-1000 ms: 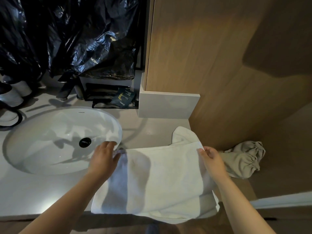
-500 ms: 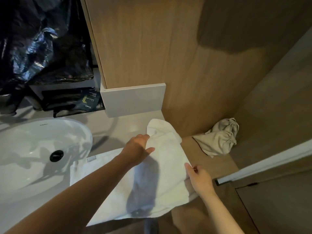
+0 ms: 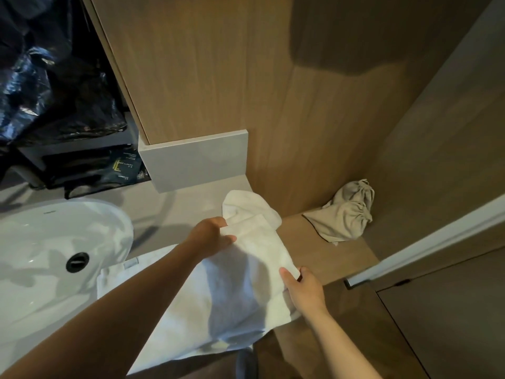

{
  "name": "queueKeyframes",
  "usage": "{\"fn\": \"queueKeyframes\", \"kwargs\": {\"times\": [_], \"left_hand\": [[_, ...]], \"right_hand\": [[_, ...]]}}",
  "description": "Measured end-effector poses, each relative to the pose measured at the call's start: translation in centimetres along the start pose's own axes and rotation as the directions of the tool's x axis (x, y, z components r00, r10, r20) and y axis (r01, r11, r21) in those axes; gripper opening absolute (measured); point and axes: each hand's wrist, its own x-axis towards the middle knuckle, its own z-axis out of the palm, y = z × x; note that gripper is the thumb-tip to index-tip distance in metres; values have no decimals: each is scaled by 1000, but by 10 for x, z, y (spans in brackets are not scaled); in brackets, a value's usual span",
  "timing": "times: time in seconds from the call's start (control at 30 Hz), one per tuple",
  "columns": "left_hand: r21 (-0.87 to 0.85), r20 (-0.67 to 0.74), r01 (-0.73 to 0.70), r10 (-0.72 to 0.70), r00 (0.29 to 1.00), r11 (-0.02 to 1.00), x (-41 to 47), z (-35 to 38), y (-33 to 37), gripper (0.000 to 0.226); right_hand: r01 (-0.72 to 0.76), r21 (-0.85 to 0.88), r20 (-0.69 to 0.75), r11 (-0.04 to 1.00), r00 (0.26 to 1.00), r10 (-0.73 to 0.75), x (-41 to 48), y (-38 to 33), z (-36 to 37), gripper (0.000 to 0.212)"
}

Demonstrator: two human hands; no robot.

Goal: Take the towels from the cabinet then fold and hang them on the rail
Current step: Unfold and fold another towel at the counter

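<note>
A white towel (image 3: 218, 305) lies spread on the grey counter (image 3: 175, 212) to the right of the sink, its front edge hanging over the counter's front. My left hand (image 3: 210, 236) reaches across the towel and pinches its far right corner. My right hand (image 3: 302, 285) grips the towel's near right edge. A bunched part of the towel (image 3: 246, 206) sits behind my left hand. No rail is in view.
A white oval sink (image 3: 54, 255) with a black drain fills the left. Black plastic bags (image 3: 49, 77) and a dark packet (image 3: 123, 168) sit behind it. A beige drawstring bag (image 3: 347, 214) lies on the wooden shelf at right, against wood panels. A sliding door's edge (image 3: 426, 242) crosses the right.
My left hand left the towel's left corner and crossed to its far right corner. My right hand slid nearer along the right edge. The view swung to the right.
</note>
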Motion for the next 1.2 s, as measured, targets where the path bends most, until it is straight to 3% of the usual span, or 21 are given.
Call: {"fn": "queueKeyframes", "kwargs": {"times": [0.1, 0.23, 0.4, 0.53, 0.7, 0.83, 0.9, 1.0, 1.1, 1.2], "left_hand": [[-131, -59, 27, -34, 998, 991, -5, -6, -4, 18], [-227, -162, 92, -131, 978, 970, -18, -20, -24, 23], [-222, -243, 115, -169, 955, 968, -49, -55, -71, 37], [-183, -276, 181, -227, 934, 966, -73, -65, -101, 21], [-219, -337, 223, -288, 896, 950, -99, -76, -133, 21], [-238, -349, 271, -343, 872, 932, -114, -84, -156, 21], [-226, -336, 287, -351, 874, 931, -117, -83, -160, 18], [-238, -363, 265, -339, 868, 934, -113, -83, -158, 20], [-173, -394, 206, -259, 882, 963, -110, -90, -148, 22], [-192, -407, 153, -221, 887, 969, -112, -102, -136, 23]], "right_hand": [[20, -23, 7, 1000, 1000, -20, -2, -5, 3, 29], [45, -85, 2, 995, 999, -45, -5, -14, 15, 35], [151, -144, 110, 978, 985, -136, -24, -30, 60, 32], [189, -161, 171, 969, 972, -161, -42, -43, 101, 35], [135, -51, 290, 990, 950, -115, -56, -66, 135, 33], [179, -101, 353, 979, 926, -133, -63, -76, 158, 38], [93, 3, 377, 996, 922, -87, -64, -79, 160, 33], [-106, 306, 456, 946, 888, -48, -68, -83, 149, 27], [-73, 382, 459, 921, 880, -121, -73, -88, 131, 27], [74, 350, 397, 934, 891, -219, -79, -99, 112, 22]]}}
